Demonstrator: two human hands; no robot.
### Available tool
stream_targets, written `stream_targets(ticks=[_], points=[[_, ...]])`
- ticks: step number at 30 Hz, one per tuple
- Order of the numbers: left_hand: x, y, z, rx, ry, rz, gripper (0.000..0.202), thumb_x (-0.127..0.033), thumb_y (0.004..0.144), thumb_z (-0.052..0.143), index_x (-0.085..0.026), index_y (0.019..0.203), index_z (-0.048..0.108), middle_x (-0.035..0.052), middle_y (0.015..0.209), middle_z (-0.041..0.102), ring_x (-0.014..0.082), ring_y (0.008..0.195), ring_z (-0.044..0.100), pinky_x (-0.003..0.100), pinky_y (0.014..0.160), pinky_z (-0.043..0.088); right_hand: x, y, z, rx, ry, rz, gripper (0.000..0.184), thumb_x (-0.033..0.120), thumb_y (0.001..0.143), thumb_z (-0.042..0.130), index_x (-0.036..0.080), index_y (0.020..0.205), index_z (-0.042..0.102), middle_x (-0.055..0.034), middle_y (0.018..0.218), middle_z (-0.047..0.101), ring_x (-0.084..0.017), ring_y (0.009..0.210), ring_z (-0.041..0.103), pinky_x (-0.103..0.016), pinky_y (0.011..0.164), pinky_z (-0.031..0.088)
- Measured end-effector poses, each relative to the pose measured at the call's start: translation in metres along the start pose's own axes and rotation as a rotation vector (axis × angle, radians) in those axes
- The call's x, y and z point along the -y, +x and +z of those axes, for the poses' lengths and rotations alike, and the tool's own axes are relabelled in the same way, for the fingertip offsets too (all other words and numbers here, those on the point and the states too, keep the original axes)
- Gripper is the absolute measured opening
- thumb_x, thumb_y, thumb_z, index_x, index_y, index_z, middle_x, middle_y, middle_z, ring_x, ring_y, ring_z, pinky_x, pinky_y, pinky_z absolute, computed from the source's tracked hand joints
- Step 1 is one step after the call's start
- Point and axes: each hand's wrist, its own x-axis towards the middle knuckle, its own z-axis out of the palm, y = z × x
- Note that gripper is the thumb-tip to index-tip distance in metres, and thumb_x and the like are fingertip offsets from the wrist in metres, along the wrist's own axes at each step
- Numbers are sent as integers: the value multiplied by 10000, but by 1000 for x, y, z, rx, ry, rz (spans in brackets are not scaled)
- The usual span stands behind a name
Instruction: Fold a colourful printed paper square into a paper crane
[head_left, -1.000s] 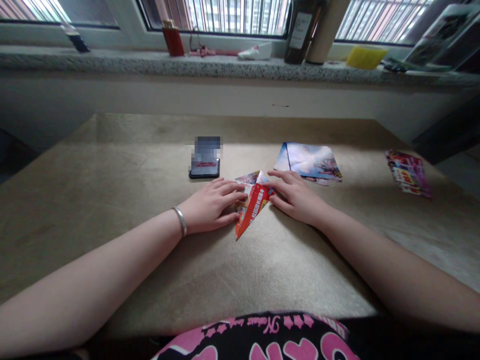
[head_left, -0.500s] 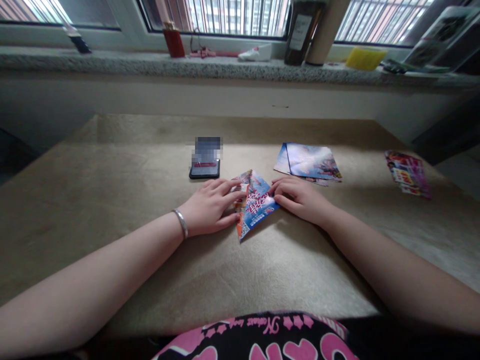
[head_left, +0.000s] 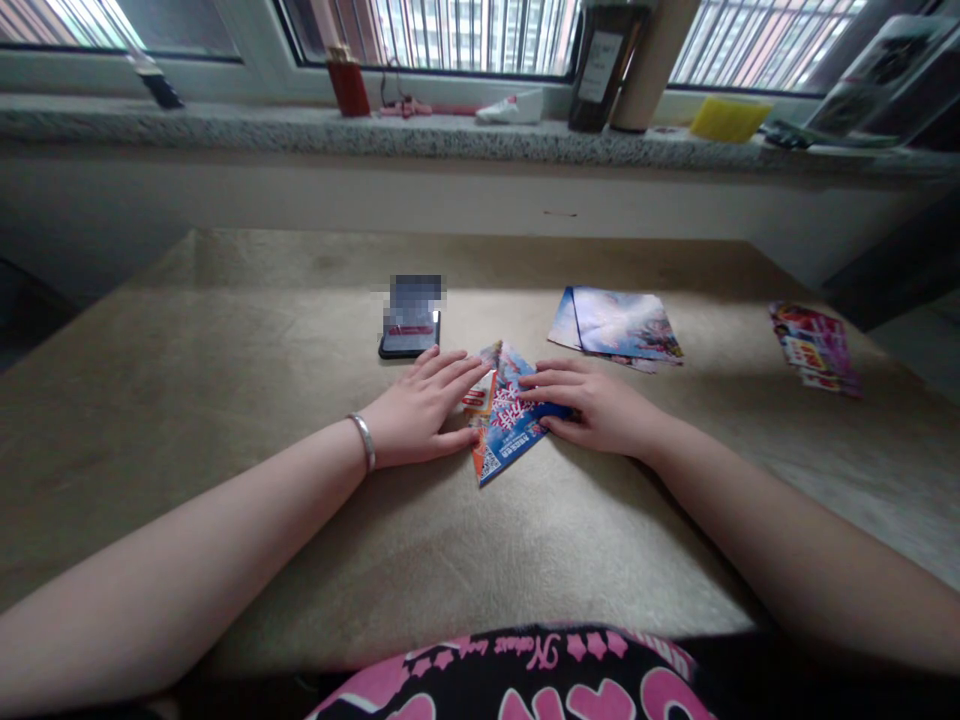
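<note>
The folded paper, shaped like a triangle with blue, white and orange printing (head_left: 506,428), lies on the tan, shiny table (head_left: 465,565); call it the middle of a clock. The left hand (head_left: 420,412) is at nine o'clock, loose and flat, its fingertips resting on the paper's orange side. A round silver bracelet (head_left: 361,443) is on that wrist. The right hand (head_left: 600,410) is at three o'clock, also loose, its fingers stretched out over the blue side. Between ten and eleven sits a flat black phone (head_left: 409,341), right by the left fingers; I can't tell if they touch. Between one and two is a pile of shiny blue and white paper sheets (head_left: 626,325). Further off, between two and three, are pink and red paper cards (head_left: 816,350).
</note>
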Motion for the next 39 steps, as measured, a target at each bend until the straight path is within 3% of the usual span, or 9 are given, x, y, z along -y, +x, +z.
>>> stream_targets(ticks=[5,13,15,18,22,25,29,35,39], points=[[0,1,-1,-18,-57,17,735,-487,851,549,-190,1452,246,133,1432,410,276,1332,362,517,1162,117,2,-2,-5,28,-10,9,365,281,859,566,269,1222,602,-22,1289,607,-219,1251,471,-465,1034,417],[3,2,-3,-76,-114,47,739,-449,828,604,-252,1450,257,133,1302,480,277,1207,458,573,1116,199,3,-2,-7,34,-88,-3,364,262,844,580,250,1207,611,-21,1298,601,-238,1244,473,-467,1017,430],[3,1,-2,-104,-102,83,629,-420,822,619,-293,1387,374,107,1248,495,257,1170,477,570,1111,219,3,-3,-7,23,-98,-5,371,237,834,582,258,1203,613,-18,1286,610,-240,1240,477,-473,1013,433],[5,-1,-1,-189,-66,123,382,-379,829,605,-261,1190,563,90,1191,493,232,1150,477,519,1119,267,1,-5,-7,13,-119,-1,362,219,824,581,248,1182,629,-31,1251,632,-246,1228,489,-477,1007,438],[9,-2,-2,-276,32,179,183,-318,863,537,-187,934,642,117,1298,462,245,1201,454,459,1095,335,-2,-9,-8,4,-156,4,339,240,838,572,234,1170,640,-46,1231,642,-253,1207,508,-471,1005,440],[10,-2,-5,-234,99,198,183,-286,889,499,-203,955,648,77,1308,533,250,1225,453,435,1049,368,-6,-10,-7,-3,-146,-15,316,252,856,557,236,1161,642,-44,1231,640,-241,1188,519,-448,1000,445],[12,-3,-10,-167,165,182,208,-311,917,486,-298,1055,642,-9,1118,675,215,1083,550,405,946,384,-7,-11,-6,-12,-92,-9,252,254,858,559,246,1081,676,-55,1118,681,-204,1023,600,-393,905,492],[13,-4,-10,-162,280,190,238,-315,933,461,-289,1037,674,23,961,687,178,871,582,318,787,427,1,-12,-12,30,-156,5,326,177,784,551,241,1075,682,-39,1099,685,-203,963,604,-376,879,477],[12,-4,-8,-158,292,206,270,-278,936,435,-232,1036,681,54,878,665,180,790,571,304,725,458,4,-12,-16,79,-201,-3,334,298,801,594,217,1116,670,-58,1121,676,-228,977,595,-390,871,473]])
